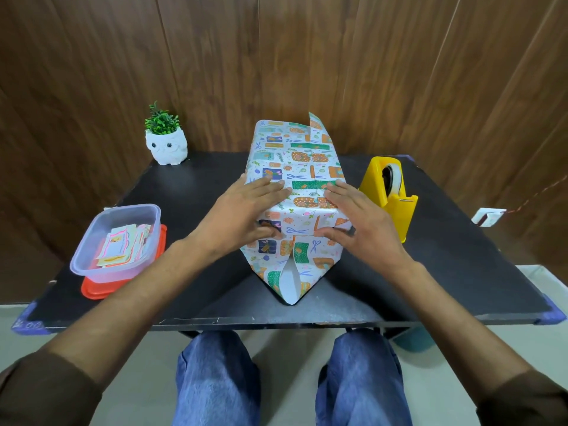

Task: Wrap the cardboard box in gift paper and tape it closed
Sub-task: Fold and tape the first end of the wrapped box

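Note:
A long box covered in white patterned gift paper (299, 167) lies lengthwise in the middle of the black table (196, 290). No cardboard shows. My left hand (242, 213) lies flat on its near left top edge, thumb pressing the front face. My right hand (359, 222) mirrors it on the near right edge, thumb on the front face. Below my thumbs the paper runs down to a pointed flap (290, 281) resting on the table. At the far end a paper flap (315, 124) stands up. A yellow tape dispenser (388, 195) stands right of the box.
A clear plastic tub (120, 238) with paper cards sits on a red lid (92, 290) at the left. A small plant in a white owl pot (166, 142) stands at the back left. A wooden wall rises behind the table. My knees are under the near edge.

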